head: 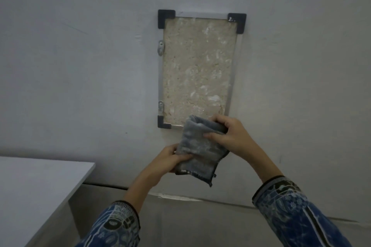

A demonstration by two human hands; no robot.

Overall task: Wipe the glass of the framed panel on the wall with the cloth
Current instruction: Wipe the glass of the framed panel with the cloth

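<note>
The tall rectangular glass-fronted panel with a thin metal frame and black corner caps (pixel 197 70) hangs on the pale grey wall (pixel 80 56), its mottled beige face streaked with white smears. Just below its bottom edge I hold the folded grey plush cloth (pixel 197 146) between both hands: my left hand (pixel 170 159) pinches the lower left edge, my right hand (pixel 226 136) clamps the upper fold. The cloth overlaps the lower right corner, though I cannot tell if it touches the glass. I judge the risks as snagging the fabric on the two metal clips (pixel 160 48) at the left edge, or pressing hard enough to shift the frame. The white table (pixel 36 186) sits well apart, lower left.
</note>
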